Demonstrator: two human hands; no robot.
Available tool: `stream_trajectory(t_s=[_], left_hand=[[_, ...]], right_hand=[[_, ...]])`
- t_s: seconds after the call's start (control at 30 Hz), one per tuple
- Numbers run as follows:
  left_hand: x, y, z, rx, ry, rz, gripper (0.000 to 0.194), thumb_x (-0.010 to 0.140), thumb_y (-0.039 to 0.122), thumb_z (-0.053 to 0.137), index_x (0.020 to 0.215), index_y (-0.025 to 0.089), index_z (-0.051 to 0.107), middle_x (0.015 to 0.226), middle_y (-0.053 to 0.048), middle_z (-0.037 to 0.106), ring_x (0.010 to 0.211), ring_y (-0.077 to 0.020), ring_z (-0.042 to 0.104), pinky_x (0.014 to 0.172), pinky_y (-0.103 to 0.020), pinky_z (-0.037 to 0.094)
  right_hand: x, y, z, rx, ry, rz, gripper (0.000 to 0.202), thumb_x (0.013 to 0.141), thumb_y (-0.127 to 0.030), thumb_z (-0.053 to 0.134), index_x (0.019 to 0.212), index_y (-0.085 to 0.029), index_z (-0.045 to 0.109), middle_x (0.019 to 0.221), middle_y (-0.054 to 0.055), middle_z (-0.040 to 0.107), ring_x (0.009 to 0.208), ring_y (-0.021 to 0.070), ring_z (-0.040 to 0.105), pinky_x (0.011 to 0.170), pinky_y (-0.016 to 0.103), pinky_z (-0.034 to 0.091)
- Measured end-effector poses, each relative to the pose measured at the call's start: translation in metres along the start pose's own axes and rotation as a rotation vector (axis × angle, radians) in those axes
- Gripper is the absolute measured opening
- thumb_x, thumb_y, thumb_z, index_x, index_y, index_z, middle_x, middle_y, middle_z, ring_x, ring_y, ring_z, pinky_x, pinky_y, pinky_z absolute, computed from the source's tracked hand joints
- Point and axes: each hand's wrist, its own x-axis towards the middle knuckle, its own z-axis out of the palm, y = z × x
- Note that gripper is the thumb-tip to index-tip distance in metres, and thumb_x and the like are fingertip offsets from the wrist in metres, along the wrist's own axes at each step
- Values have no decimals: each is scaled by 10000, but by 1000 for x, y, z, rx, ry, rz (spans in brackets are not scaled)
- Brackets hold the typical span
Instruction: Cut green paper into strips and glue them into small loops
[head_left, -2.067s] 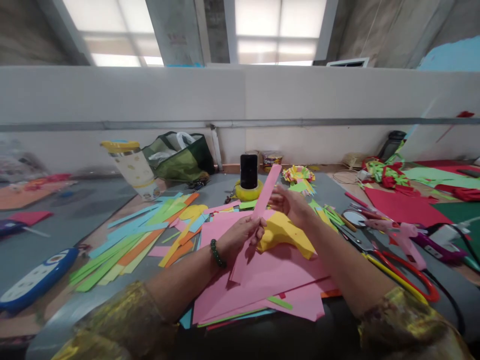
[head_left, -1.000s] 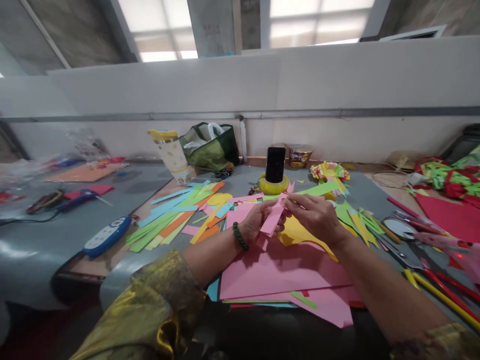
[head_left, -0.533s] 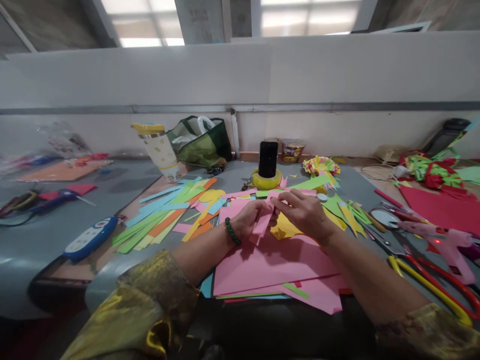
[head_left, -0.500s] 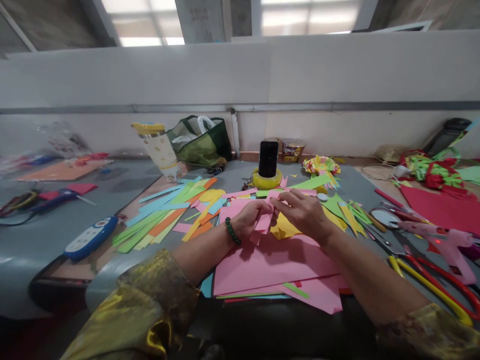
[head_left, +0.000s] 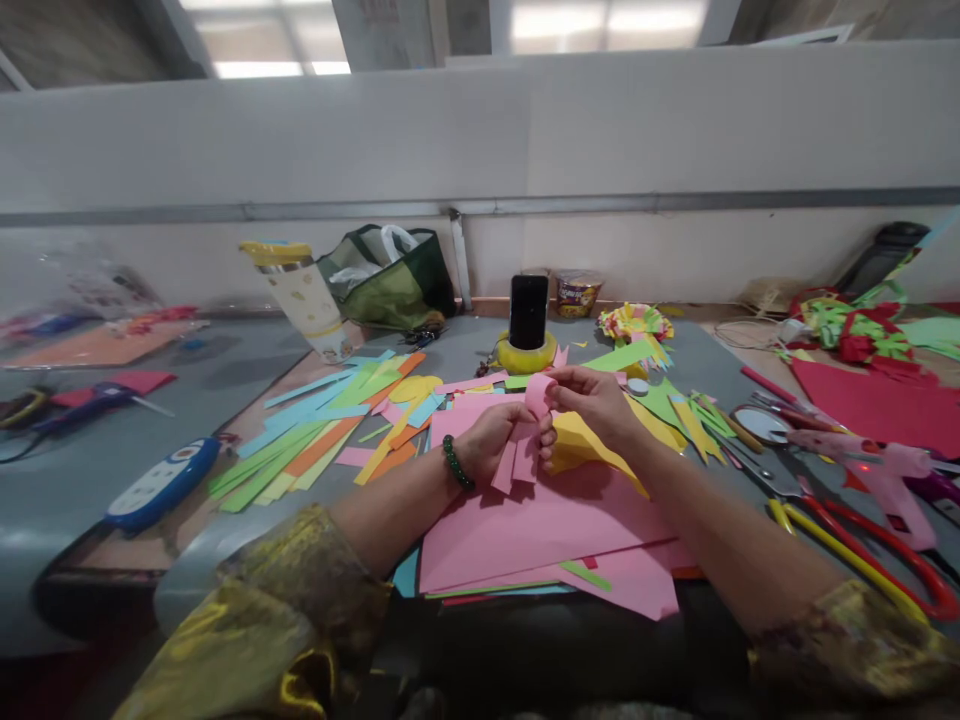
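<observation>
Above a stack of pink sheets (head_left: 540, 535), my left hand (head_left: 495, 440) has its fingers closed round a folded pink paper strip (head_left: 517, 455). The strip makes a rounded loop at the top, and two tails hang down below my fingers. My right hand (head_left: 592, 405) pinches the loop's right side between thumb and fingers. Yellow paper (head_left: 581, 445) lies just under my right hand. To the left are cut strips in blue, green and orange (head_left: 319, 460).
A phone (head_left: 528, 312) stands in a yellow holder (head_left: 526, 356) behind my hands. Scissors with red handles (head_left: 885, 545) and a pink glue gun (head_left: 877, 465) lie at the right. A tumbler (head_left: 304, 305), a green bag (head_left: 394, 280) and a blue-and-white device (head_left: 163, 485) are at the left.
The pink strip has turned so that its loop and both tails show. My right hand has shifted slightly on the loop. The view has moved a little, so the table things sit further left.
</observation>
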Motion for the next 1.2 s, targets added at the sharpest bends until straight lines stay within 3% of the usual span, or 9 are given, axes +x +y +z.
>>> stream_trajectory(t_s=[0.17,0.33,0.47,0.6,0.7,0.93,1.07,1.2], left_hand=[[-1,1,-2,-2,-43,-66,89,650,87,463,649,138,536,514,-1,433,410,-103,412,407,-202,442],[-4,6,-1,3,-91,-118,215,867,159,426,701,130,558,486,59,319,358,-52,245,318,-115,254],[-3,4,-1,28,-99,-98,303,967,299,447,728,145,552,507,84,277,360,-40,198,310,-103,212],[-3,1,-1,62,-111,-55,291,973,277,455,739,143,563,497,87,279,361,-40,198,312,-98,223],[-3,0,-1,79,-99,-48,301,983,242,416,742,142,567,490,83,290,358,-44,204,311,-103,228],[-1,-1,-3,76,-103,-25,259,963,263,478,752,143,568,503,88,285,373,-46,210,323,-108,236],[-2,-2,-2,82,-78,-21,275,968,264,470,736,144,556,505,90,273,369,-42,203,322,-109,212],[-3,-2,1,103,-67,-14,273,972,253,457,734,151,545,511,83,292,368,-42,217,322,-112,196]], right_hand=[[-3,4,3,-145,134,-183,164,642,-336,699,716,-190,697,622,4,699,573,149,637,582,282,513],[-5,7,1,-372,203,-393,106,697,-260,608,719,-206,697,635,4,703,569,149,629,582,277,497],[-5,4,-1,-421,209,-422,112,710,-247,585,709,-214,692,645,0,707,570,148,626,577,276,502],[-5,1,-1,-419,230,-413,128,710,-256,583,711,-209,702,643,1,705,553,138,610,557,268,494],[-4,0,0,-329,244,-355,115,685,-288,624,680,-202,701,615,-2,691,539,135,598,542,269,489],[2,-3,-1,-16,224,-64,194,555,-343,768,647,-191,692,538,-19,640,505,120,573,527,269,507],[3,-4,-3,111,115,81,317,489,-389,826,687,-186,682,572,-23,644,489,96,559,506,242,492],[2,-5,-2,210,45,254,358,396,-329,867,666,-183,684,613,-21,665,491,78,563,484,207,480]])
